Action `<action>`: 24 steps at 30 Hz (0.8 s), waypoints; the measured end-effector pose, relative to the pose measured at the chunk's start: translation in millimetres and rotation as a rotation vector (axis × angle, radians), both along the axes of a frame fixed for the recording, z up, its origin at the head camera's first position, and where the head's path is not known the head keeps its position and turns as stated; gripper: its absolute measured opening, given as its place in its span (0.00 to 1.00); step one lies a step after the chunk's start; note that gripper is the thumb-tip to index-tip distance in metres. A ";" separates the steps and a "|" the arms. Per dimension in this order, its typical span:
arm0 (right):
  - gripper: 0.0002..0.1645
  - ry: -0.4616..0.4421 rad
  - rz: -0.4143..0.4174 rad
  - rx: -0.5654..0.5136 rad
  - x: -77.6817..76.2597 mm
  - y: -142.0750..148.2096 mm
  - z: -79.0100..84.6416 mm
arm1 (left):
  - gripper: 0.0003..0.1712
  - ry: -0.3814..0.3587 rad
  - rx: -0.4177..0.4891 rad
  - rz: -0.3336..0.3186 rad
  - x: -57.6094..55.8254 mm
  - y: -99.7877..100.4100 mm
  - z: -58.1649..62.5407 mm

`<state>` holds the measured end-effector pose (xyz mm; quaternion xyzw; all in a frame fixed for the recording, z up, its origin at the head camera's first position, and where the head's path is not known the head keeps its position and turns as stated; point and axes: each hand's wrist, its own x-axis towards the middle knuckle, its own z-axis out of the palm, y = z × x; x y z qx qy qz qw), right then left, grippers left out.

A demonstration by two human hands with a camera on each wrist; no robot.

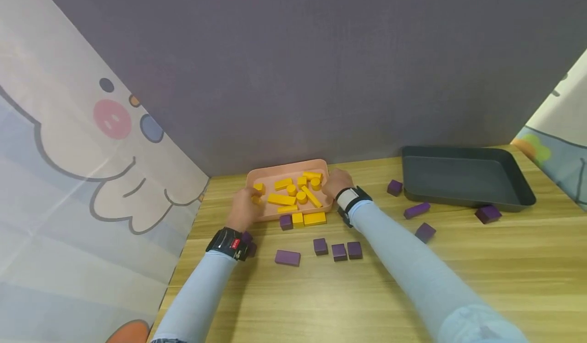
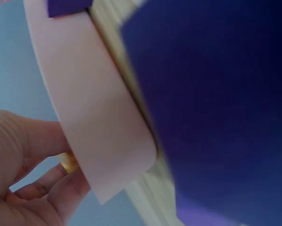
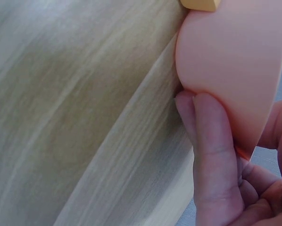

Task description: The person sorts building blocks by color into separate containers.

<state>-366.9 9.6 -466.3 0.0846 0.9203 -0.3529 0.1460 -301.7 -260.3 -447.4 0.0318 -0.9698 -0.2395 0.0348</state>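
A pink tray [image 1: 270, 216] holding several yellow blocks stands against the grey wall. My left hand [image 1: 244, 209] reaches over its left end, thumb and fingers curled around a yellow cylinder [image 1: 256, 200]. In the left wrist view the tray wall [image 2: 91, 99] hides the fingertips, and a bit of yellow [image 2: 68, 162] shows between thumb and fingers. At the right end my right hand [image 1: 337, 182] grips the tray; the right wrist view shows fingers [image 3: 215, 141] under its outer wall [image 3: 230, 56] and the thumb behind the rim.
A dark grey tray [image 1: 463, 177] stands at the right. Before the pink tray lie a yellow cube [image 1: 297, 220], a yellow bar [image 1: 315, 218] and a purple cube [image 1: 286, 222]. More purple blocks, including a purple bar [image 1: 288, 258], are scattered across the wooden table [image 1: 321, 302].
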 end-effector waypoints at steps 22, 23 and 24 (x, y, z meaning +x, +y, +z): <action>0.14 0.001 -0.009 -0.010 0.8 -0.3 1.4 | 0.14 -0.051 -0.075 -0.026 -6.8 -1.4 -10.1; 0.14 0.000 -0.010 -0.010 0.1 -0.2 1.1 | 0.14 -0.047 -0.077 -0.029 -6.8 -1.4 -10.2; 0.13 -0.003 -0.009 -0.006 -0.4 -0.1 0.7 | 0.14 -0.042 -0.078 -0.029 -6.5 -1.0 -9.9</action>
